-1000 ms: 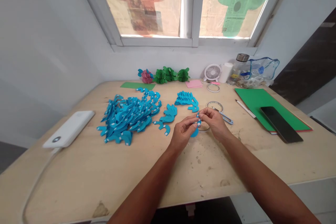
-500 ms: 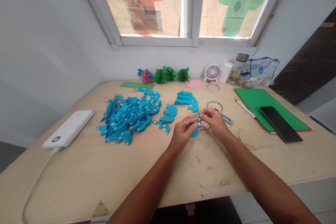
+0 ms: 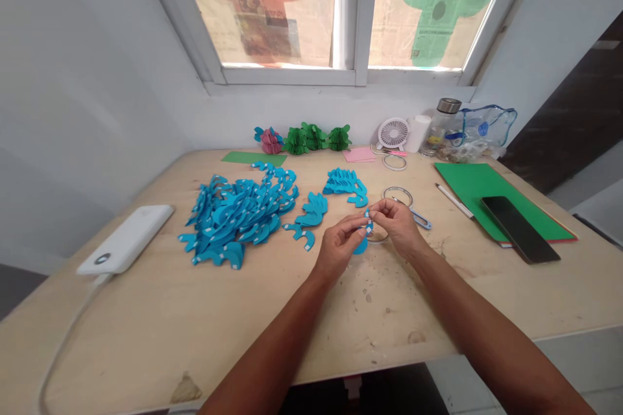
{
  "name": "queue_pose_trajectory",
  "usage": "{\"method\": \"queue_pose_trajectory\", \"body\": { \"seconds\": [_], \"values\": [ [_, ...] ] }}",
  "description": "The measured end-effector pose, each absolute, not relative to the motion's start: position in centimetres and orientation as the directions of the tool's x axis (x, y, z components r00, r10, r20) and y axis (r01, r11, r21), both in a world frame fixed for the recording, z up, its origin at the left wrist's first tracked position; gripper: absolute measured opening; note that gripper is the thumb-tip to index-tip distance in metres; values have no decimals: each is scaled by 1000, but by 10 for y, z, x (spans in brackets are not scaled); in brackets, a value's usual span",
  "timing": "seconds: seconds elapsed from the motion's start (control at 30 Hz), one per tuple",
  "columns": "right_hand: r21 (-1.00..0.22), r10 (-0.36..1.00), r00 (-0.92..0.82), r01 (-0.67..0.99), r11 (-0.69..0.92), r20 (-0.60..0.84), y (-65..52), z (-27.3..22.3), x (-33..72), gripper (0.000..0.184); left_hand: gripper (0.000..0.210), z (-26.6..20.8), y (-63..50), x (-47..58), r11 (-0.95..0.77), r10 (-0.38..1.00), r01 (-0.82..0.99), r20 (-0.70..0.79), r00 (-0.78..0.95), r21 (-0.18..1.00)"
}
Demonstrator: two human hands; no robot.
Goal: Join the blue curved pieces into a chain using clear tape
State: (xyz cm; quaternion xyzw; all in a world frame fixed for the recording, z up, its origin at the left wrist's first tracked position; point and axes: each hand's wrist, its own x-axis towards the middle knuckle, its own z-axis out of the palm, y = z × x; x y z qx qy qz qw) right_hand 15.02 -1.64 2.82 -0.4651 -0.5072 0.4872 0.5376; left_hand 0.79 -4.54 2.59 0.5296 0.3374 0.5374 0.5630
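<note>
Between my two hands is a small blue paper piece (image 3: 368, 227) with white squares on it. My left hand (image 3: 339, 243) pinches its left side with thumb and fingers. At its upper right edge, my right hand (image 3: 392, 220) has thumb and fingertips closed on it. Just below my left fingertips shows a rounded blue paper shape (image 3: 361, 247); whether it is part of the held piece I cannot tell. A ring-shaped tape roll (image 3: 378, 241) lies partly hidden behind my hands. Left of them is a short row of blue paper arcs (image 3: 311, 211) with white squares.
A big heap of blue paper arcs (image 3: 238, 211) lies left, with a stack of arcs (image 3: 344, 181) ahead. A tape roll (image 3: 398, 189) and a blue cutter (image 3: 421, 219) sit right. Beyond are a pen (image 3: 454, 201), green sheets (image 3: 487, 188), a phone (image 3: 520, 230); far left, a power bank (image 3: 126, 238).
</note>
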Motion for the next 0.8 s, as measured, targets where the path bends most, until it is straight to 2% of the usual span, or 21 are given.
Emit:
{"method": "queue_pose_trajectory", "body": {
  "seconds": [0.17,0.37,0.57,0.8],
  "values": [
    [-994,995,7,-35,103,102,-17,28,151,21,14,25,-45,8,-126,965,-273,181,189,954],
    [-993,994,1,-44,112,112,-17,28,152,19,18,25,-46,8,-188,953,-226,233,192,956],
    [-992,993,15,-50,119,118,-16,28,152,17,17,28,-48,9,-141,962,-270,196,189,952],
    [-992,992,-2,-40,123,123,-16,28,153,17,18,28,-48,9,-192,950,-221,238,201,956]
  ]
}}
